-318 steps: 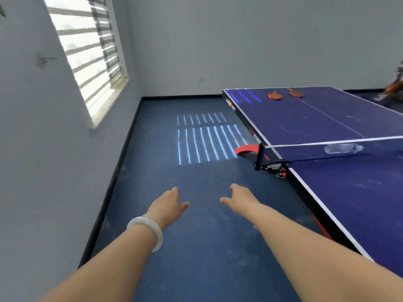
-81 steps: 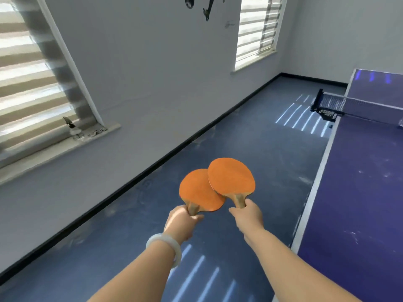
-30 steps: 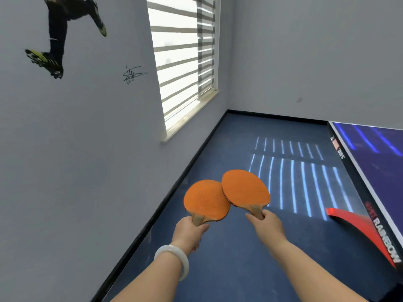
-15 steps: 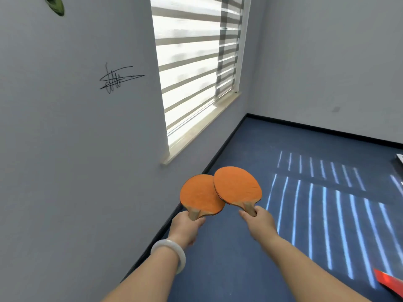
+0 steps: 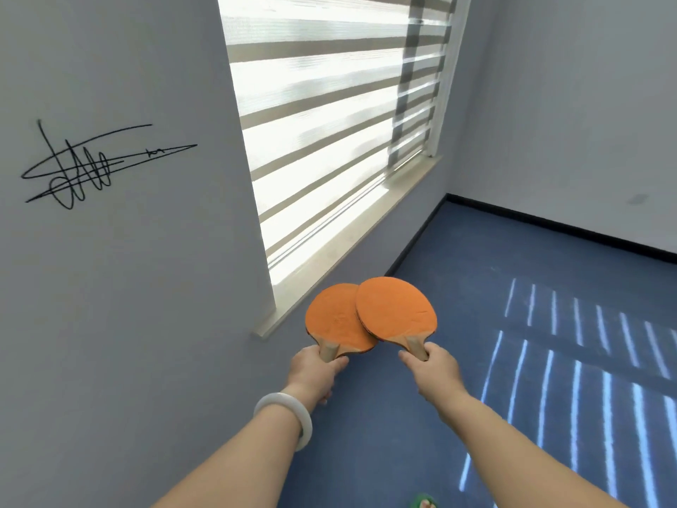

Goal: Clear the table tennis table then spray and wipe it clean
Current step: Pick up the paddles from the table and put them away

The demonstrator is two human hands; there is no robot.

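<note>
Right now each hand carries one paddle by its wooden handle: the left hand (image 5: 315, 372) has its grip closed around the left paddle (image 5: 335, 319), the right hand (image 5: 434, 368) likewise around the right paddle (image 5: 395, 309). Both are held out in front, near the windowsill (image 5: 351, 247), probably to be set down there so the bench, out of view, stands clear for spraying. Their orange rubber faces look flat and matte, the right blade overlapping the left.

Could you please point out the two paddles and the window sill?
left paddle (image 5: 335, 320): head view, orange face.
right paddle (image 5: 395, 309): head view, orange face.
window sill (image 5: 351, 229): head view, top ledge.
</note>
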